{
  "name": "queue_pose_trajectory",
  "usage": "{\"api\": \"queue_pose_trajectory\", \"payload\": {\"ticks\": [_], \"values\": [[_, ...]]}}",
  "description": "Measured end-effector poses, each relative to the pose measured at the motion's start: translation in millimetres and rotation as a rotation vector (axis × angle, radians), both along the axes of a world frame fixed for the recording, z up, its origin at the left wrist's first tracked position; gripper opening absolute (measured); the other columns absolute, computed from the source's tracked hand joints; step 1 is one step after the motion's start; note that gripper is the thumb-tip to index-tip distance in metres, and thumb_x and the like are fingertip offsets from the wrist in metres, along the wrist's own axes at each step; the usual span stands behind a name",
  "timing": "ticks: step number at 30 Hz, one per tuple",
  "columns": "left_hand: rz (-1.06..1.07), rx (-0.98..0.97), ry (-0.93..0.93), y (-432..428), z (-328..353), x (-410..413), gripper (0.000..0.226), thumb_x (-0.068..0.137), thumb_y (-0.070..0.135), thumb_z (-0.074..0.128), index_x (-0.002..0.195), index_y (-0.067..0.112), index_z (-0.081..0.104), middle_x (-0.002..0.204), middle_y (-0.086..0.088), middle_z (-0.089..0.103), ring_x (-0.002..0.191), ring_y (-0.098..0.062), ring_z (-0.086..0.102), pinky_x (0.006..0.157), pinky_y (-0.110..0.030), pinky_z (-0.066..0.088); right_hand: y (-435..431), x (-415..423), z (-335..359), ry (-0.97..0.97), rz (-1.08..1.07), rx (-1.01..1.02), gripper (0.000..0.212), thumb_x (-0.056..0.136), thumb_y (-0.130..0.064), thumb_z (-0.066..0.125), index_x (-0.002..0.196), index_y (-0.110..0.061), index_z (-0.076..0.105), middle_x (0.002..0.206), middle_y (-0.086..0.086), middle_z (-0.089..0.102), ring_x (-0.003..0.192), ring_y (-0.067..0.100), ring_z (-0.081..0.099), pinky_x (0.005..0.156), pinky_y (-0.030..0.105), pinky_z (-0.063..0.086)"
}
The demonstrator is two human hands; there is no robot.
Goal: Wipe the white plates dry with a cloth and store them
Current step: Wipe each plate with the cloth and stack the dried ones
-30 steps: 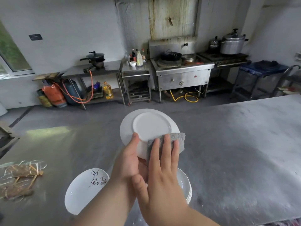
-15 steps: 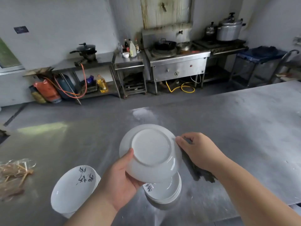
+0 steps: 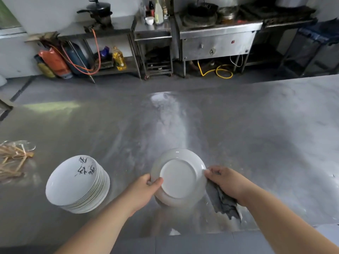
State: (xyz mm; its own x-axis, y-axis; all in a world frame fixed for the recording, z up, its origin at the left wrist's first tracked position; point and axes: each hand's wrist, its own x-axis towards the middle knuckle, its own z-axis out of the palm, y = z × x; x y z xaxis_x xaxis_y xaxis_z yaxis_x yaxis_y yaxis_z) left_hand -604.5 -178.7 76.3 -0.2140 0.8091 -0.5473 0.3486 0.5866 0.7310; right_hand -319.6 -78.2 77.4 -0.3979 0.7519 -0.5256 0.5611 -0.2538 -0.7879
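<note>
**Plate in hand, storing ahead**

Near the tabletop's (image 3: 238, 134) front edge, the left hand (image 3: 145, 189) grips the upturned white plate (image 3: 178, 178) by its left rim. The right hand (image 3: 225, 182), curled round the grey cloth (image 3: 222, 202), pinches the right rim. A stack of plates (image 3: 73, 186) stands leftward. Wiping seems midway, storing undone.

We see just our two arms, unclothed from the picture's lower edge to the fingertips. Our left forearm (image 3: 102, 228) and left hand (image 3: 145, 189) lie left of the round white ceramic plate (image 3: 178, 178), our right forearm (image 3: 286, 222) and right hand (image 3: 227, 182) right of it. Wrists and fingers are bare on both sides.
</note>
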Motion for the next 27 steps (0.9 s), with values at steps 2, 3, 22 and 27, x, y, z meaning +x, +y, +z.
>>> {"api": "queue_pose_trajectory", "payload": {"ticks": [2, 3, 22, 27], "values": [[0.055, 0.016, -0.118, 4.5, -3.7, 0.2, 0.055, 0.101, 0.068, 0.046, 0.090, 0.016, 0.057, 0.063, 0.013, 0.057, 0.051, -0.005, 0.045, 0.052, -0.022, 0.033, 6.3, -0.8, -8.0, -0.001, -0.047, -0.038, 0.053, 0.104, -0.065, 0.039, 0.092, -0.031, 0.078, 0.087, -0.001, 0.080, 0.080, 0.010, 0.076, 0.083, 0.040, 0.058], [0.124, 0.034, -0.226, 6.8, -3.8, 0.2, 0.064, 0.100, 0.074, 0.036, 0.088, 0.015, 0.055, 0.065, 0.005, 0.054, 0.054, -0.010, 0.041, 0.054, -0.026, 0.029, 9.9, -1.6, -12.3, -0.002, -0.081, -0.040, 0.058, 0.104, -0.067, 0.034, 0.091, -0.033, 0.079, 0.086, -0.005, 0.080, 0.078, 0.007, 0.075, 0.081, 0.035, 0.055], [0.095, 0.015, 0.434, 43.0, -97.8, -9.6, 0.014, 0.096, 0.024, 0.068, 0.105, 0.026, 0.057, 0.096, 0.007, 0.066, 0.081, -0.012, 0.063, 0.066, -0.030, 0.047, 21.1, -49.9, -97.3, -0.233, -0.061, 0.165, 0.023, 0.092, -0.017, 0.055, 0.105, -0.036, 0.061, 0.102, -0.022, 0.067, 0.081, -0.006, 0.060, 0.060, 0.011, 0.043], [0.076, 0.040, 0.513, 48.5, -107.3, -16.0, 0.017, 0.096, 0.027, 0.066, 0.101, 0.029, 0.049, 0.083, 0.008, 0.060, 0.073, -0.014, 0.059, 0.055, -0.030, 0.037, 15.5, -56.4, -107.9, -0.271, -0.091, 0.255, 0.015, 0.093, -0.023, 0.057, 0.107, -0.029, 0.061, 0.102, -0.011, 0.071, 0.088, 0.018, 0.067, 0.075, 0.032, 0.057]]}}
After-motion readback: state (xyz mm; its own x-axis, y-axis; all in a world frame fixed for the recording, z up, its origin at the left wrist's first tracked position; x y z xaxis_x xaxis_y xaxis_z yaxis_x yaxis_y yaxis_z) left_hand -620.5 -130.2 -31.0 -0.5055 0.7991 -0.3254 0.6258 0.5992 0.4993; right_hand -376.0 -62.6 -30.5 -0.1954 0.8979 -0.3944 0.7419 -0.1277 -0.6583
